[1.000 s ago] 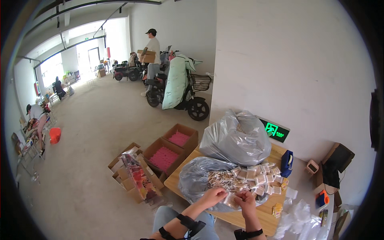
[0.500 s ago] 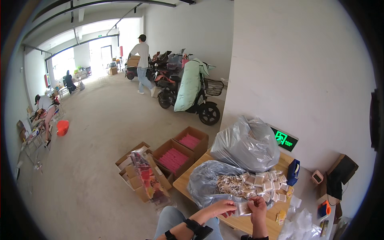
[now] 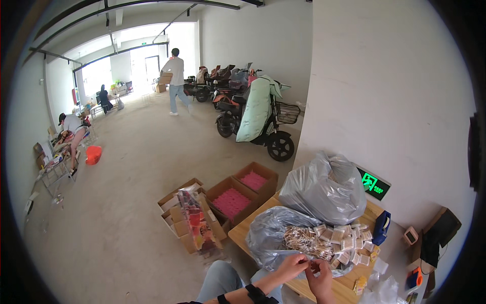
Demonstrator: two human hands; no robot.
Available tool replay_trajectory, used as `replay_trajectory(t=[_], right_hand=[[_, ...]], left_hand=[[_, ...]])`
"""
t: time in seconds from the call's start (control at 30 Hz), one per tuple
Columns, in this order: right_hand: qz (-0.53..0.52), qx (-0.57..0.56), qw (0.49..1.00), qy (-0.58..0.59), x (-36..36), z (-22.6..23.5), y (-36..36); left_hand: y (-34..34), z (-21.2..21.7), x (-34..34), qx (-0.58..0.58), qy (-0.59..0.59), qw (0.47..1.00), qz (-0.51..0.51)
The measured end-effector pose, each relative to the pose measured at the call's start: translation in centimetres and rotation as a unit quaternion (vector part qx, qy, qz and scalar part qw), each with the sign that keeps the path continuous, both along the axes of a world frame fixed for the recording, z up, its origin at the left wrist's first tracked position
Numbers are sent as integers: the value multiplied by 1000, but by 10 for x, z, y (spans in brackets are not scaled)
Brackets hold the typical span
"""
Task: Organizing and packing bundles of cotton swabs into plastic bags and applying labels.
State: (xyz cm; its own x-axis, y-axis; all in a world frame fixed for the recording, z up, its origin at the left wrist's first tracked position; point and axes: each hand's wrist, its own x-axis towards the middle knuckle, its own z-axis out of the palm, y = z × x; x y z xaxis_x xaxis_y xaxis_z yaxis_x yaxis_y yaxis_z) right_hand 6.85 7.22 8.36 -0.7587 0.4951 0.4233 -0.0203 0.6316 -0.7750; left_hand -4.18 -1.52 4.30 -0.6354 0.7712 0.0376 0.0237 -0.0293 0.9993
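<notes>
Both hands meet at the near edge of the wooden table (image 3: 243,234): the left hand (image 3: 291,264) and right hand (image 3: 321,275) pinch something small between the fingertips, probably one of the little packets, though it's too tiny to say for sure. Just beyond them sits the open plastic bag (image 3: 271,238) heaped with small packets (image 3: 341,242) and thin sticks. Going by that pile, plenty is left to go through. A tied grey bag (image 3: 324,187) sits farther back.

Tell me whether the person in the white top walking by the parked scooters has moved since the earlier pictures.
Yes. The person in the white top has walked away from the parked scooters, toward the bright doorway.
</notes>
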Motion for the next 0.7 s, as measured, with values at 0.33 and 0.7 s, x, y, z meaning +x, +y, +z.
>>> replay_trajectory(t=[0.33, 0.7], right_hand=[[17, -29, 999, 0, -2, -7, 0], [27, -16, 998, -55, 8, 28, -14]], left_hand=[[-6, -4, 3, -16, 116, 993, 29], [-18, 16, 7, -40, 212, 976, 22]])
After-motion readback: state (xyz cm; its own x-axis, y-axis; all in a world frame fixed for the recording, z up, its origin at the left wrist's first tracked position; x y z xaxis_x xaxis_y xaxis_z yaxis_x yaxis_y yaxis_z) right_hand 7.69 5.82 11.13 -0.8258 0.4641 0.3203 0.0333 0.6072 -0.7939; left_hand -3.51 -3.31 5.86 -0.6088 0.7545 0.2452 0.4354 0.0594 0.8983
